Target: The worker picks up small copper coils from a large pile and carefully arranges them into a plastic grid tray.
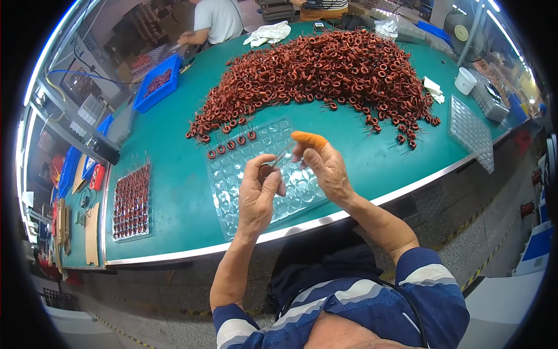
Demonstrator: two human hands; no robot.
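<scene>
The person's left hand [257, 195] is raised over a clear plastic blister tray [244, 192] that lies on the green bench [174, 192]. Its fingers are closed on a small copper-wound toroid coil [265, 171], pinched between thumb and fingertips just above the tray's empty round pockets. The right hand [325, 168] sits just beside it, nearly touching; its fingers are curled in toward the coil's thin wire leads [281, 156], which stick up and to the right. Whether they actually grip a lead cannot be told. An orange rubber finger cot [309, 138] covers the tip of the right forefinger.

At the far edge of the tray, a short row of coils [229, 145] stands in the pockets, leads up. Behind them a large heap of the same reddish-brown coils [325, 72] spreads across the middle of the bench. To the left, near the bench edge, a second tray filled with coils [132, 200] stands with its leads bristling upward. A blue bin [156, 87] holding more coils rests at the far left, and another empty clear tray [469, 131] lies at the right, with a white tub [465, 80] beyond it. White gloves [267, 33] lie at the far side, where another person in a grey shirt [216, 18] works.
</scene>
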